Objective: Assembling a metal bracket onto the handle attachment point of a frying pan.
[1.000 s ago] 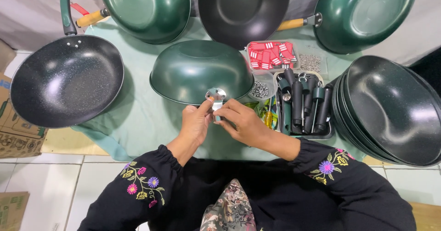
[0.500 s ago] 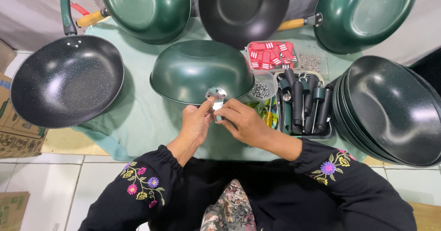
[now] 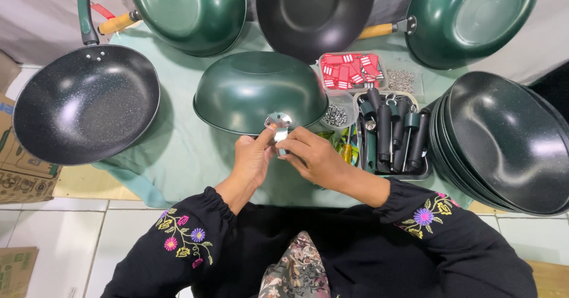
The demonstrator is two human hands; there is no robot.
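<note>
Two bare hands meet at the centre of the view, just below the rim of an upturned green wok (image 3: 259, 90) that lies mouth-down on a pale green cloth (image 3: 178, 156). The left hand (image 3: 252, 159) has its thumb and fingers pressed together on a small metal bracket (image 3: 278, 122), which sits against the wok's rim at 6 o'clock. The right hand (image 3: 311, 156) closes its fingertips on the lower end of the same bracket, touching the left hand; whether anything else is held in it cannot be told.

At 9 o'clock from the hands lies a black speckled pan (image 3: 86, 103) with a green handle, its rim near the cloth's left edge and apart from the upturned wok by a strip of bare cloth. At 12 o'clock, three more woks lean along the back: a green one (image 3: 186, 10), a black one (image 3: 314, 13) and another green one (image 3: 471, 16). At 3 o'clock a tray of dark handles (image 3: 391, 135) sits just beside the right hand, and past it a stack of black woks (image 3: 504, 141) fills the right edge. A box of red tags (image 3: 351, 71) and a small pile of screws (image 3: 336, 115) lie at 1 o'clock, close to the wok's rim. Open cloth remains mostly at 8 o'clock, between the left forearm and the speckled pan.
</note>
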